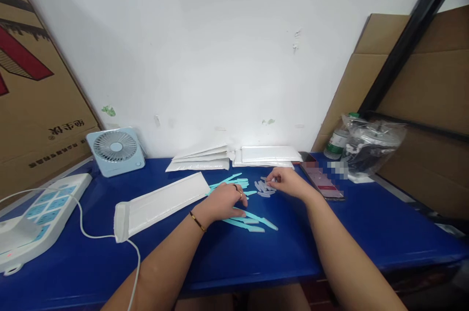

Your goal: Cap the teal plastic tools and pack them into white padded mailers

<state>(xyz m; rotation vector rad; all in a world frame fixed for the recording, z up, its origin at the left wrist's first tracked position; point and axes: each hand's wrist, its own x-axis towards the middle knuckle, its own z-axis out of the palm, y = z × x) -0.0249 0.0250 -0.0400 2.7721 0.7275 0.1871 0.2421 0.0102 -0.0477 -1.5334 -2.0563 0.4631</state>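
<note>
My left hand [227, 201], with a ring and a bracelet, rests over turquoise stick-like razors [251, 228] in the middle of the blue table. Its fingers are bent and spread, and whether they grip a razor is hidden. Several more razors [234, 179] lie behind that hand. At their right is a small pile of clear plastic caps [263, 188]. My right hand [286, 181] is at the right edge of this pile, fingertips pinched together on something too small to make out. A long white padded envelope [164, 203] lies left of my left hand.
White envelopes are stacked by the wall [201, 159] and beside them [269, 154]. A blue fan [116, 150], a power strip [54, 208] and a cable are left. A phone [322, 181], bottle [336, 144] and plastic-wrapped item [366, 149] are right.
</note>
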